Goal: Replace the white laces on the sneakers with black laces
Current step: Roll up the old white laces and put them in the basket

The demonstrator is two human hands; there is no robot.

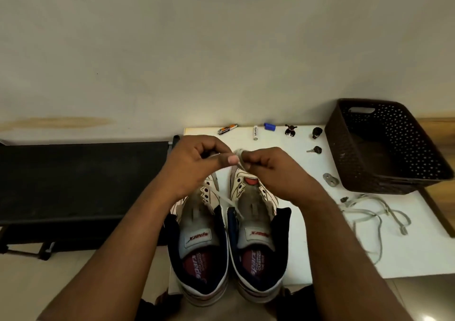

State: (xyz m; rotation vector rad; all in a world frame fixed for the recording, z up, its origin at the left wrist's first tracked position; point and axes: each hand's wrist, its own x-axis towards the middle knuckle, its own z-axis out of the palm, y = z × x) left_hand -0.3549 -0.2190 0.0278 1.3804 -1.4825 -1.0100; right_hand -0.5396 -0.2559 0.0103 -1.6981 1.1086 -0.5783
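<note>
Two white sneakers with dark collars stand side by side on a small white table (283,138), heels toward me: the left sneaker (200,242) and the right sneaker (258,242). Both hands hover over their toes. My left hand (194,163) pinches one end of a white lace (230,204), and my right hand (270,170) pinches a bunched part of it. The lace trails down between the two shoes. Another pale lace (369,217) lies loose on the table to the right. I see no black lace.
A dark brown perforated basket (384,146) sits at the table's right back corner. Along the far edge lie a nail clipper (227,129), a battery (255,132), a blue cap (269,126) and small dark items. A black bench (81,180) stands on the left.
</note>
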